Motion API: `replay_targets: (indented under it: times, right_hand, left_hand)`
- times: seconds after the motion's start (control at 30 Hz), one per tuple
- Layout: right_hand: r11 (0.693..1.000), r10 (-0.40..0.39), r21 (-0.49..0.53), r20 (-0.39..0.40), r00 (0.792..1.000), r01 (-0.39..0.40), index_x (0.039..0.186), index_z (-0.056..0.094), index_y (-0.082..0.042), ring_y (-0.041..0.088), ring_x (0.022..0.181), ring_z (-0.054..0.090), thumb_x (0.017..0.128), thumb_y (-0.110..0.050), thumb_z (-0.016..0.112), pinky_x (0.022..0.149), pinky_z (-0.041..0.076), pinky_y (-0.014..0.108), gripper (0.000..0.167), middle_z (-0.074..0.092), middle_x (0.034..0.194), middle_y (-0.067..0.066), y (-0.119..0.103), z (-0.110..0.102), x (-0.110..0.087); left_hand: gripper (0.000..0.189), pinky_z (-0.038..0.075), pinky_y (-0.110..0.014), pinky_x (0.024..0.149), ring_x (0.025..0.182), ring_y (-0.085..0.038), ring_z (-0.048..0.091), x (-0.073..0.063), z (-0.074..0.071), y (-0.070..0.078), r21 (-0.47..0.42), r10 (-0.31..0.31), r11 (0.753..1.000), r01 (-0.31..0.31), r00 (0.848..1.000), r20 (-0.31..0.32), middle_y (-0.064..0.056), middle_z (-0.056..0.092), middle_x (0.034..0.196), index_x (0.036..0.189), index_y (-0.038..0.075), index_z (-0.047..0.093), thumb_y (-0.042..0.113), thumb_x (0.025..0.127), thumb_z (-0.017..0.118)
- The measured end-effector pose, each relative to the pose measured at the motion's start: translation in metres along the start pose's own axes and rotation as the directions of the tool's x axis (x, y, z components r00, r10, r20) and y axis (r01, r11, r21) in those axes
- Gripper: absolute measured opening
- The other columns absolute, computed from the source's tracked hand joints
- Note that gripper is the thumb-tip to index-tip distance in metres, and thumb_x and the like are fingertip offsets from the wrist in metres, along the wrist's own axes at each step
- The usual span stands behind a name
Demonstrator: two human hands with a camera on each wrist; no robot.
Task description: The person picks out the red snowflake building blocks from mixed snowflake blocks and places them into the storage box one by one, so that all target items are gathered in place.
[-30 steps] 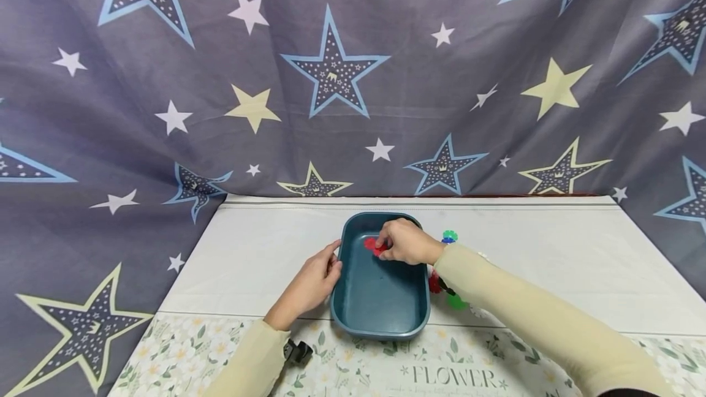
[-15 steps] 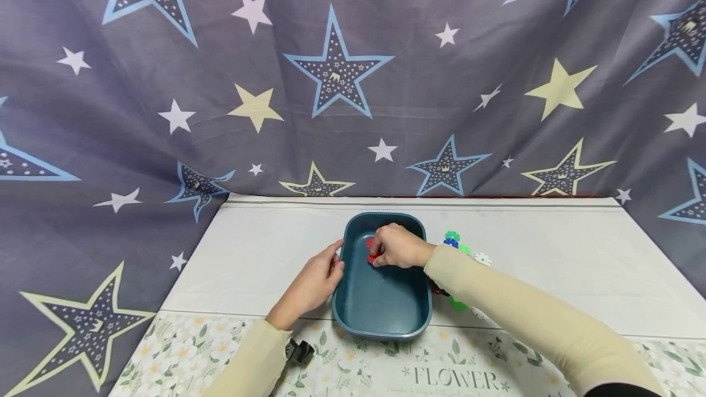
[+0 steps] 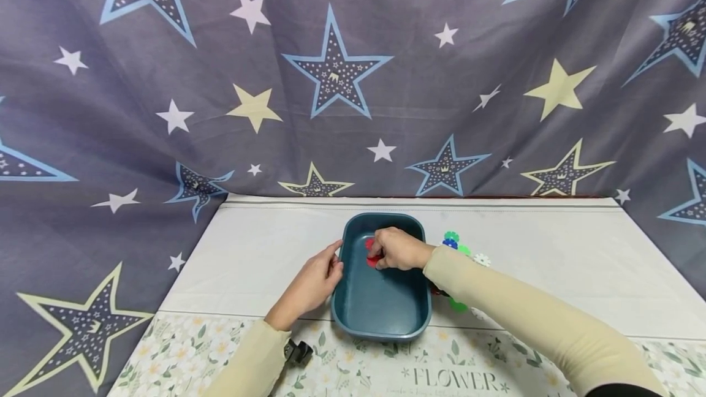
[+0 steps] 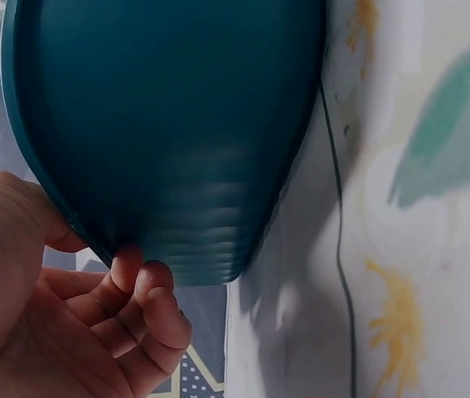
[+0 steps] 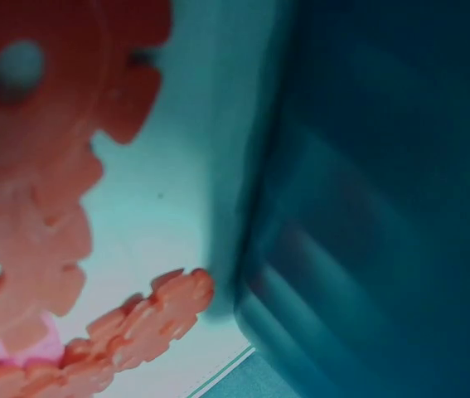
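Observation:
A dark teal plastic bin (image 3: 380, 317) stands upright on the table. My left hand (image 3: 312, 280) grips its left side, with one finger at the rim; in the left wrist view the fingertips (image 4: 156, 282) curl against the outer wall. Inside the bin, my right hand (image 3: 399, 249) pinches a red notched building disc (image 3: 372, 261) between thumb and fingers. Another red disc (image 3: 369, 242) shows just beyond the fingertips, partly hidden by the hand. The right wrist view misses the hand and shows large red notched discs (image 5: 44, 166) beside the bin wall.
Right of the bin lie more notched discs: a blue disc (image 3: 450, 242), a white disc (image 3: 482, 259) and a green disc (image 3: 458, 305), some hidden under the right sleeve (image 3: 513, 296). A star-patterned curtain (image 3: 353, 109) hangs behind the table.
My right hand has shifted slightly nearer and left inside the bin, with the red disc in its fingers. The left hand stays at the bin's side.

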State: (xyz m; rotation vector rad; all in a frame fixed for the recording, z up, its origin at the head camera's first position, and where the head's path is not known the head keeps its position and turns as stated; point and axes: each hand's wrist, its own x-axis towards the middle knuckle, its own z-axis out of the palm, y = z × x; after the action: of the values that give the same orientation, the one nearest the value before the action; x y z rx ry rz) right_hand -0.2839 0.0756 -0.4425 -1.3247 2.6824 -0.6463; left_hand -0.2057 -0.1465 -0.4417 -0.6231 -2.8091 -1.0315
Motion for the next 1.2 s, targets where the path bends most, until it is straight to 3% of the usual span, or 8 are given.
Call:
replay_targets:
  times: [0.2,0.43,0.67,0.87,1.03,1.2]
  right_hand:
    - [0.999,0.019,-0.025,-0.01,1.0,-0.019,0.094,0.078,-0.011,0.014,0.077,0.056,0.074,-0.014,0.081,0.072,0.048,0.028,0.02,0.057,0.084,-0.002,0.001,0.0,-0.002]
    - [0.997,0.021,0.07,-0.091,0.996,-0.014,0.098,0.075,-0.006,0.013,0.075,0.059,0.08,-0.008,0.074,0.068,0.048,0.024,0.018,0.057,0.086,0.002,-0.002,-0.008,-0.008]
    - [0.993,0.069,0.103,-0.101,0.992,-0.059,0.097,0.075,-0.005,0.013,0.077,0.06,0.082,-0.009,0.073,0.069,0.049,0.025,0.016,0.06,0.09,0.003,-0.005,-0.029,-0.024]
    - [0.984,0.131,0.15,-0.22,0.967,-0.099,0.095,0.074,-0.011,0.008,0.074,0.056,0.083,-0.012,0.073,0.064,0.047,0.025,0.012,0.061,0.088,-0.001,-0.005,-0.044,-0.046]
    - [0.986,0.124,0.144,-0.326,0.937,-0.081,0.096,0.073,-0.014,0.006,0.073,0.053,0.085,-0.013,0.071,0.062,0.046,0.026,0.011,0.058,0.083,-0.009,-0.003,-0.049,-0.064]
    - [0.981,0.167,0.152,-0.355,0.92,-0.119,0.097,0.072,-0.013,0.007,0.074,0.054,0.085,-0.011,0.07,0.063,0.048,0.029,0.012,0.059,0.085,-0.009,0.004,-0.048,-0.083]
  left_hand:
    - [0.046,0.042,-0.025,0.059,0.062,-0.005,0.046,0.001,0.001,0.0,-0.006,0.015,1.0,-0.015,1.0,-0.01,0.007,0.049,0.079,0.137,-0.005,0.045,0.007,0.093,0.054]
    - [0.045,0.042,-0.025,0.059,0.061,-0.005,0.045,0.001,0.002,0.0,-0.007,0.037,0.999,-0.037,0.999,-0.015,0.007,0.049,0.078,0.136,-0.006,0.046,0.006,0.093,0.054]
    - [0.046,0.042,-0.026,0.06,0.06,-0.004,0.045,0.001,0.003,0.001,-0.019,0.03,0.999,-0.03,0.999,-0.012,0.008,0.049,0.077,0.136,-0.004,0.045,0.008,0.093,0.054]
    - [0.046,0.042,-0.025,0.058,0.061,-0.005,0.045,0.001,0.002,0.0,-0.021,0.049,0.999,-0.049,0.999,-0.014,0.006,0.049,0.078,0.136,-0.006,0.045,0.009,0.093,0.053]
    - [0.046,0.042,-0.025,0.06,0.062,-0.004,0.046,0.001,0.001,-0.002,-0.016,0.04,0.999,-0.041,0.999,-0.025,0.007,0.049,0.077,0.135,-0.005,0.047,0.009,0.093,0.055]
    - [0.045,0.042,-0.026,0.06,0.061,-0.005,0.046,0.0,0.001,-0.002,-0.026,0.021,0.999,-0.021,0.999,-0.026,0.008,0.049,0.077,0.135,-0.003,0.047,0.007,0.092,0.056]
